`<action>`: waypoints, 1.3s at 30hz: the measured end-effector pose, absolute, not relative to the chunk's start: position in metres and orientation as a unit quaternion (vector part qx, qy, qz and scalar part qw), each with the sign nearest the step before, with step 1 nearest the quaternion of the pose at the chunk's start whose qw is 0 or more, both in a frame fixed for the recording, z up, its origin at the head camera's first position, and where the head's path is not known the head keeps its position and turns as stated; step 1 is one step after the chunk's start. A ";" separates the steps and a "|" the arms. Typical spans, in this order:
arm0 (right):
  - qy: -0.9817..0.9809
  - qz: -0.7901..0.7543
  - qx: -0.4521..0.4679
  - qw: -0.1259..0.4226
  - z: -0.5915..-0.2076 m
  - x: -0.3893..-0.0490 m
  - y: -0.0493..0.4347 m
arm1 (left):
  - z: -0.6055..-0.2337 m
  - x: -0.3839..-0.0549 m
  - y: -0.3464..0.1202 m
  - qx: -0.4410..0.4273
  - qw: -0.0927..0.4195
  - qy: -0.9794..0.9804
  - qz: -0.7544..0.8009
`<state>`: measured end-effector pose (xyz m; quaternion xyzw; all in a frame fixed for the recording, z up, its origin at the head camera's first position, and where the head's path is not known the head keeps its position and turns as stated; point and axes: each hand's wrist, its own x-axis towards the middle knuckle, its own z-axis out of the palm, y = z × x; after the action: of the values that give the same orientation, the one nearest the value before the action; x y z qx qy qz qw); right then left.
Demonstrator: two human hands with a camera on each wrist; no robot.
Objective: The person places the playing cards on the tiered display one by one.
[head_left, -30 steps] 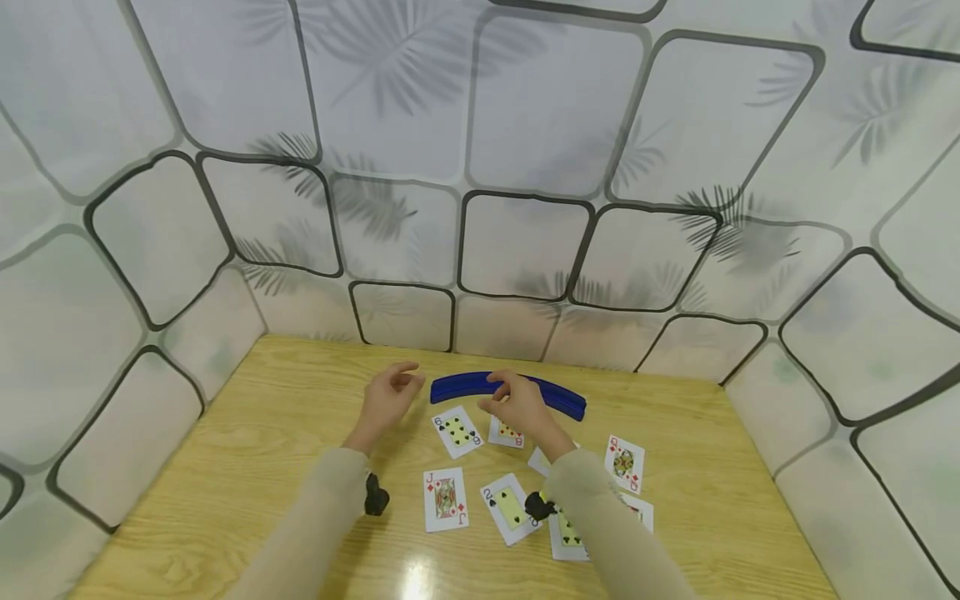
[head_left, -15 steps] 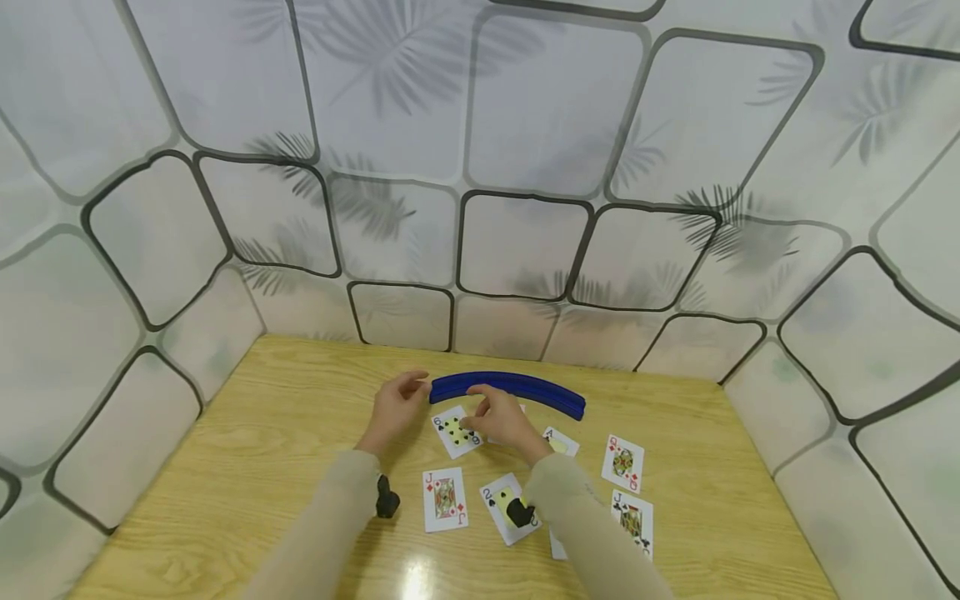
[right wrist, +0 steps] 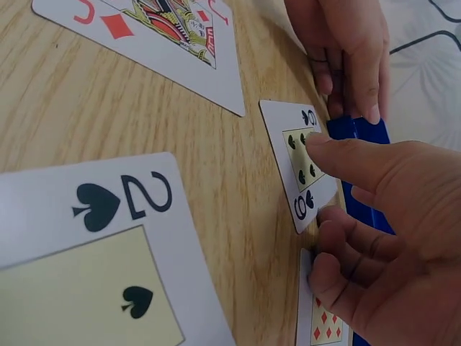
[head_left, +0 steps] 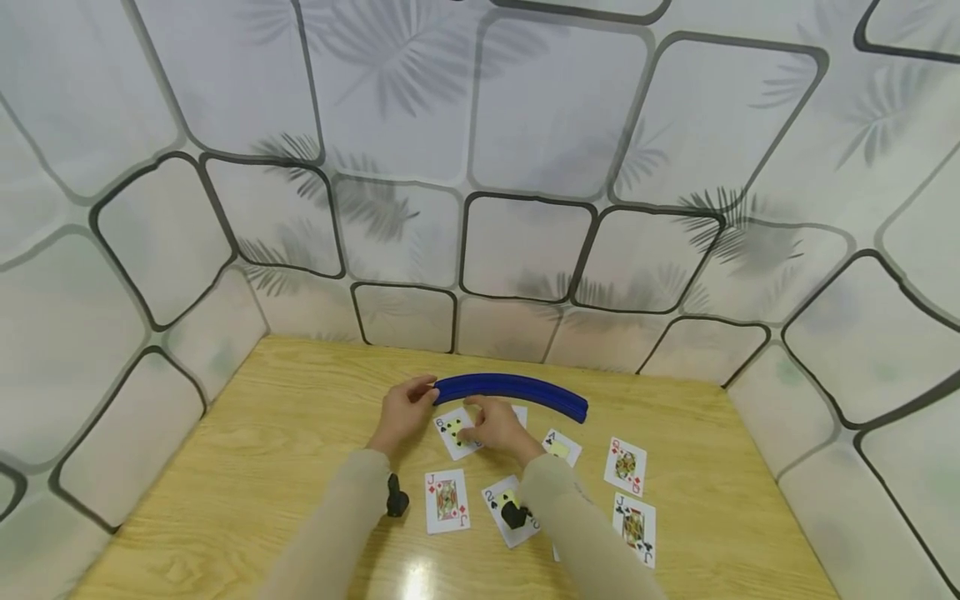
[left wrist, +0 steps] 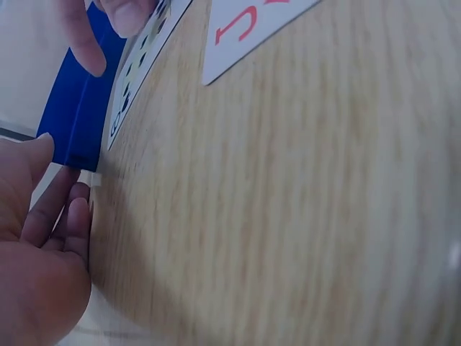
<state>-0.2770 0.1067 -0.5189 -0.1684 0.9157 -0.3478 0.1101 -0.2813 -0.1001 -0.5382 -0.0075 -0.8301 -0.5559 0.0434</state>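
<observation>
A curved blue card holder (head_left: 517,385) lies on the wooden table in the head view. At its left end my left hand (head_left: 406,412) holds the tip, with the thumb on one side and fingers on the other in the left wrist view. Just in front lies a six of spades (head_left: 454,450), partly covered by my right hand (head_left: 491,427). In the right wrist view the right thumb reaches over the six (right wrist: 294,169), the other fingers bend loosely beside it; whether the thumb touches the card I cannot tell. A red diamond card (right wrist: 325,317) lies beneath those fingers.
Face-up cards lie nearer: a jack of diamonds (head_left: 447,500), a two of spades (head_left: 517,533) partly behind the right wrist camera, an ace (head_left: 562,446), a queen of diamonds (head_left: 626,465) and a jack of clubs (head_left: 634,529). The right sleeve hides another card. A patterned curtain (head_left: 525,250) surrounds the table.
My left hand has moved right onto the holder's end and now holds it. My right hand has come down and left from the holder to above the six of spades.
</observation>
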 end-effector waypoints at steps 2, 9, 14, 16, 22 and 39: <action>0.918 -0.339 -0.173 0.110 -0.521 -0.278 0.106 | -0.538 -0.281 -0.099 -0.006 0.043 -0.831 -0.554; 0.919 -0.333 -0.167 0.127 -0.521 -0.279 0.104 | -0.540 -0.284 -0.097 -0.008 0.046 -0.832 -0.552; 0.921 -0.327 -0.172 0.127 -0.520 -0.277 0.104 | -0.542 -0.284 -0.098 -0.005 0.052 -0.839 -0.542; 0.921 -0.326 -0.172 0.125 -0.519 -0.277 0.104 | -0.542 -0.285 -0.098 -0.003 0.050 -0.841 -0.538; 0.922 -0.323 -0.168 0.131 -0.516 -0.278 0.104 | -0.545 -0.289 -0.098 0.000 0.043 -0.847 -0.530; 0.920 -0.354 -0.116 0.124 -0.515 -0.280 0.100 | -0.544 -0.290 -0.099 -0.002 0.033 -0.851 -0.524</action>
<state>-0.2805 0.1001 -0.5149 -0.1159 0.9198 -0.3537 0.1242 -0.2898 -0.0993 -0.5445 -0.0020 -0.8511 -0.5240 0.0329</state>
